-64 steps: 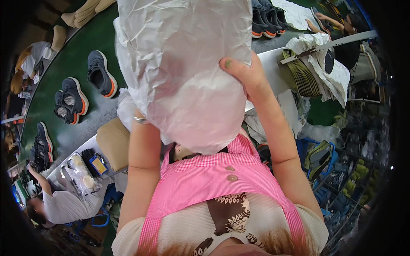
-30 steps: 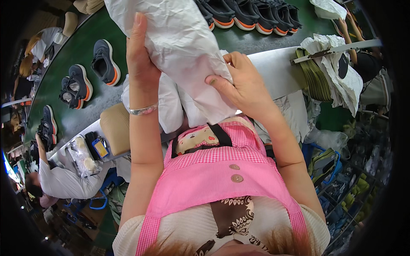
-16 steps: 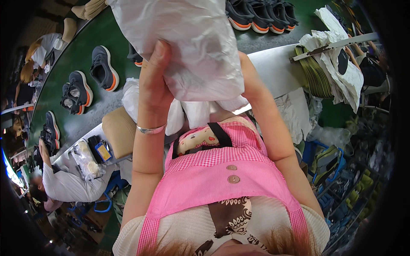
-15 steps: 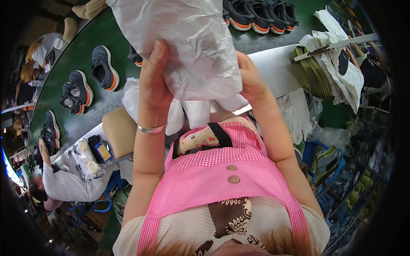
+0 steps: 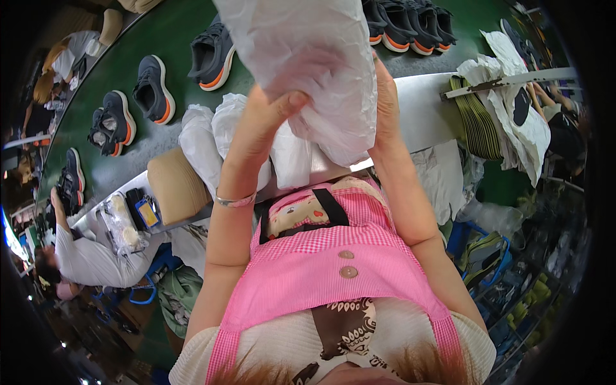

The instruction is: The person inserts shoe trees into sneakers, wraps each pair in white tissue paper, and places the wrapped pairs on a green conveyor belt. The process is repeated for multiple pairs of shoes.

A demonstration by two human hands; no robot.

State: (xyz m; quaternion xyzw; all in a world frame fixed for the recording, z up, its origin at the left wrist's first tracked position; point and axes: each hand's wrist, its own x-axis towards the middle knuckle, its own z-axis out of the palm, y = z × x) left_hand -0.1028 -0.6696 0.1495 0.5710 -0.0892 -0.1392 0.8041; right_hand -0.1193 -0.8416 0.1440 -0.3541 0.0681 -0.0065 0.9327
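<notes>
Both hands hold up a crumpled sheet of thin white paper above the metal ledge. My left hand grips its left side, thumb across the front; the fingers are behind the paper and faintly show through it. My right hand is closed at the paper's right edge, with most of its fingers hidden. Whether anything is inside the paper I cannot tell. Beneath and left of it lie several white paper bundles on the ledge. Closest beyond my left hand is a dark grey shoe with an orange heel.
More dark shoes stand on the green belt. A stack of beige pads is on the metal ledge at left. Olive striped strips and white sheets hang by a metal bar at right. A co-worker works far left.
The paper and my left hand have shifted right. My left thumb now lies lower across the paper. More of the grey shoe and the white bundles shows at left.
</notes>
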